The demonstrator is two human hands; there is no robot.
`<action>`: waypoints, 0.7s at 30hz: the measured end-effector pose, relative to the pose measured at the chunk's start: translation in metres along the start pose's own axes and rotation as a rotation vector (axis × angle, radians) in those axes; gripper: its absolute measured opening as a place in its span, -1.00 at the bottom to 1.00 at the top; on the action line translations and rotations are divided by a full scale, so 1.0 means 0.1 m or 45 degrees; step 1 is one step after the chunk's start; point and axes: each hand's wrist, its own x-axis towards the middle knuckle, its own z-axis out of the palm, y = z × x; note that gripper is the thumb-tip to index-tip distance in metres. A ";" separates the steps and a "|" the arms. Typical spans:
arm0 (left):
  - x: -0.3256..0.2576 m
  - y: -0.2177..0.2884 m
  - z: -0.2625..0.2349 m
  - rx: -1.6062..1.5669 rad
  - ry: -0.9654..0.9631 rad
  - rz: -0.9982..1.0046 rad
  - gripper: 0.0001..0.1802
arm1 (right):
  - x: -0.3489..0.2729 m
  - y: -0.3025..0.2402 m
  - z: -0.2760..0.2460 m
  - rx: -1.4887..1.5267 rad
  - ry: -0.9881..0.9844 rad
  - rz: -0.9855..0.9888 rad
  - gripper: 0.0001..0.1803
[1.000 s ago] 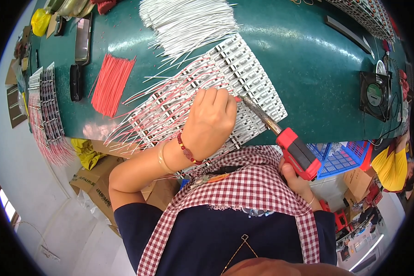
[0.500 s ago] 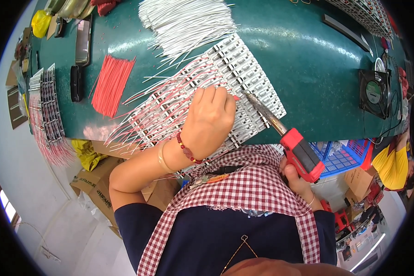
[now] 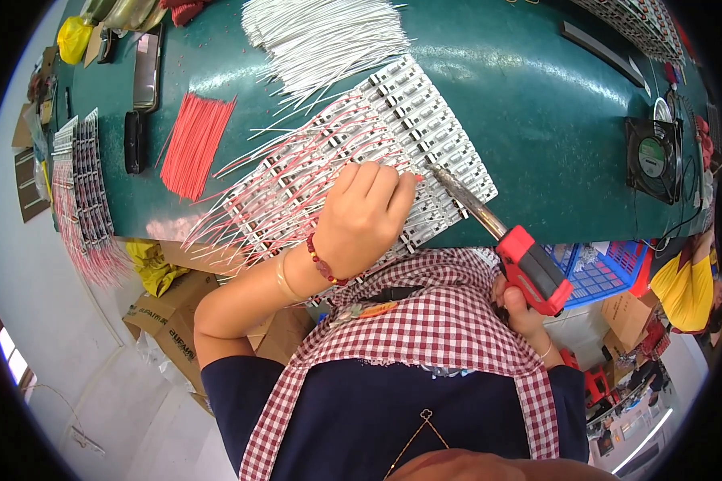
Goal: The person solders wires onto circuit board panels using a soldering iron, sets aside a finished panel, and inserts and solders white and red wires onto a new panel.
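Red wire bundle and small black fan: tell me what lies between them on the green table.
The head view shows the white strip panel with red and white leads, the left hand and the soldering iron.

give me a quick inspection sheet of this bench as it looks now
surface: green table, glossy, curved by the lens
job's things: white strip boards laid side by side with red and white wires attached; soldering iron with a red handle, tip at the boards
clutter: red wire bundle, white wire pile, phone, more wired strips at the left edge
hands: left hand presses on the boards; right hand grips the iron
cables: black cable near the small fan
surroundings: cardboard boxes and a blue basket below the table
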 end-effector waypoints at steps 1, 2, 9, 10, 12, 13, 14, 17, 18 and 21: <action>-0.01 0.00 0.02 -0.002 0.000 0.004 -0.76 | -0.02 0.04 0.01 -0.045 0.025 0.004 -0.71; -0.01 0.01 0.04 -0.008 -0.005 0.000 -0.76 | -0.03 0.07 0.02 -0.091 0.050 0.008 -0.72; -0.02 0.02 0.05 0.003 -0.020 0.025 -0.76 | 0.04 0.01 0.04 -0.127 0.068 -0.001 -0.72; -0.02 0.02 0.06 0.003 -0.022 0.026 -0.76 | 0.05 0.00 0.05 -0.128 0.065 -0.009 -0.72; -0.03 0.01 0.09 -0.015 0.015 0.020 -0.77 | 0.06 -0.02 0.06 -0.127 0.062 -0.015 -0.71; -0.02 0.02 0.08 -0.016 0.015 0.019 -0.77 | 0.07 -0.06 0.06 -0.134 0.067 -0.019 -0.70; -0.01 0.02 0.07 -0.019 0.006 0.011 -0.77 | 0.07 -0.07 0.06 -0.141 0.071 -0.024 -0.70; -0.01 0.02 0.09 -0.030 0.002 0.004 -0.77 | 0.05 -0.04 0.07 -0.133 0.097 -0.029 -0.69; 0.00 0.02 0.10 -0.036 0.006 0.002 -0.78 | 0.06 -0.05 0.07 -0.133 0.100 -0.028 -0.69; 0.00 0.03 0.11 -0.027 -0.002 -0.013 -0.77 | 0.08 -0.07 0.07 -0.151 0.088 -0.029 -0.68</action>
